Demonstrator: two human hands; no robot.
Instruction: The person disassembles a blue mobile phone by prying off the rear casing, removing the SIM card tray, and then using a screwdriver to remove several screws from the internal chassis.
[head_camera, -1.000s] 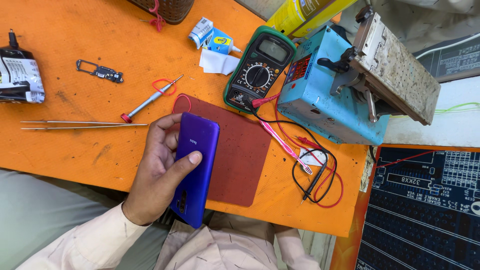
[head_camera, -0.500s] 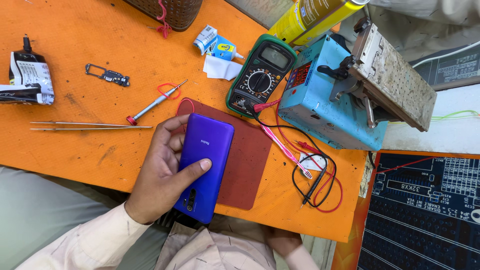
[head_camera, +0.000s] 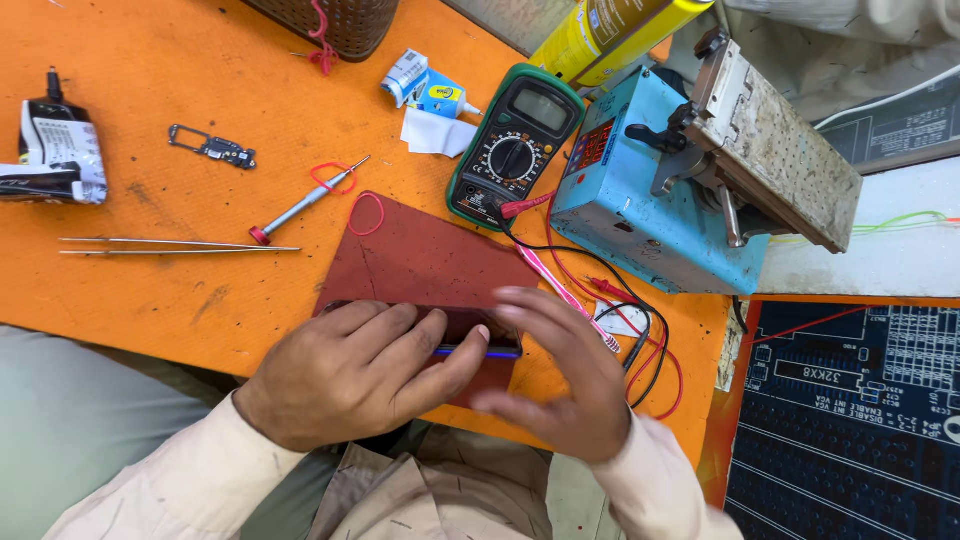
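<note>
Tilted edge-on since half a second ago, the blue phone now sits over the red mat, pinched between left hand and newly arrived right hand.

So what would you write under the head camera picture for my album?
Both hands, left hand and right hand, hold a blue phone edge-up over a dark red mat on an orange workbench.

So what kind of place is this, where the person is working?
Probably a phone repair bench. On the orange table lie a multimeter, thin tweezers, a small screwdriver and a loose little circuit part, while both hands hold a phone.
</note>
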